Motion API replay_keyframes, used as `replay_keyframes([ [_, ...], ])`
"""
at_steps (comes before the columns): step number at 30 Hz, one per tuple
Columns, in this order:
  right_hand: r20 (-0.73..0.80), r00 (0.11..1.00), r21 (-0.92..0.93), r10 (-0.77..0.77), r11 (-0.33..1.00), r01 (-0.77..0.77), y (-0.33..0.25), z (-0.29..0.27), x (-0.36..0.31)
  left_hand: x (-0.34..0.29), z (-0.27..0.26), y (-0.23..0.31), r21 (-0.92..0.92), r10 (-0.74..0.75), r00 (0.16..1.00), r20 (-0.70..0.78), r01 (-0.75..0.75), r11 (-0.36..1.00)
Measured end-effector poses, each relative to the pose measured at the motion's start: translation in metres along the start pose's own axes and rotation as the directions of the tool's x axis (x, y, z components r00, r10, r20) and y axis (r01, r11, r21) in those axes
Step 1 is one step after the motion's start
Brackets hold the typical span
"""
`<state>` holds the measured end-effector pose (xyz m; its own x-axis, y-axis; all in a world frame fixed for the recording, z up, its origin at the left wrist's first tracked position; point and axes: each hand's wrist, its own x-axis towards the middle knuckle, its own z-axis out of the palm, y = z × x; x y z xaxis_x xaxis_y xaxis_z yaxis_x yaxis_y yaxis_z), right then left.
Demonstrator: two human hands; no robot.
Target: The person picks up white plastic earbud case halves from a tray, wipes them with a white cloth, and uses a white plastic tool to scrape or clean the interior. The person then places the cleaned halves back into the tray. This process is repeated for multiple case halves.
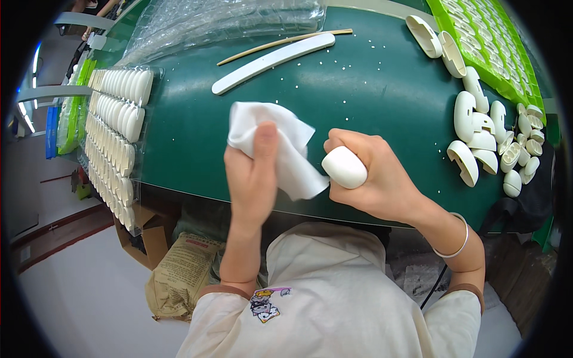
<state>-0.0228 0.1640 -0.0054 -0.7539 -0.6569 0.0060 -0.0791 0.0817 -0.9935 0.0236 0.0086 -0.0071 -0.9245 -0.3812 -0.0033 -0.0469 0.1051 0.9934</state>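
White piece (345, 167) juts leftward from the right grip (379, 174).

Cloth (260, 116): plain white.
Rounded piece (347, 167), right of the cloth: white.
Worktop (388, 77), under and around the cloth: deep green, flecked with small white specks.
Long strip (274, 63), beyond the cloth: white.
Thin stick (286, 46), beyond the cloth: light tan.
Loose shells (464, 116), far right of the cloth: cream.
Tray (497, 85), far right and beyond the cloth: bright lime green, its pieces cream in repeating rows.
Ranked pieces (116, 119), left of the cloth: cream, in regular rows.
Sack (179, 277), nearer than the cloth and to its left: tan, dark and red print.
Shirt (340, 286), nearer than the cloth: cream, brown cuffs, multicoloured cartoon motif.
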Motion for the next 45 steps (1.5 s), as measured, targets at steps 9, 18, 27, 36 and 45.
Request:
replay_keyframes([
  [9, -0.028, 0.997, 0.050, 0.074, 0.996, -0.072, -0.004, -0.003, 0.002, 0.015, -0.050, -0.003, 0.376, -0.012, 0.996, 0.093, -0.024, 0.926],
  [18, -0.146, 0.989, -0.105, -0.007, 0.994, -0.009, -0.007, 0.002, 0.001, 0.013, -0.082, 0.007, 0.393, 0.053, 0.998, 0.035, -0.063, 0.917],
  [27, -0.183, 0.983, -0.095, 0.021, 0.995, -0.039, -0.008, 0.010, 0.003, 0.028, -0.100, -0.002, -0.292, -0.216, 0.959, 0.182, 0.262, 0.920],
  [36, -0.114, 0.993, -0.001, -0.010, 1.000, 0.010, -0.061, 0.028, 0.046, 0.048, -0.170, 0.054, -0.256, -0.202, 0.926, 0.318, 0.289, 0.923],
  [45, 0.091, 0.996, -0.119, -0.009, 0.993, 0.019, -0.069, 0.104, 0.181, 0.172, -0.346, 0.086, -0.274, 0.127, 0.956, -0.266, -0.201, 0.941],
])
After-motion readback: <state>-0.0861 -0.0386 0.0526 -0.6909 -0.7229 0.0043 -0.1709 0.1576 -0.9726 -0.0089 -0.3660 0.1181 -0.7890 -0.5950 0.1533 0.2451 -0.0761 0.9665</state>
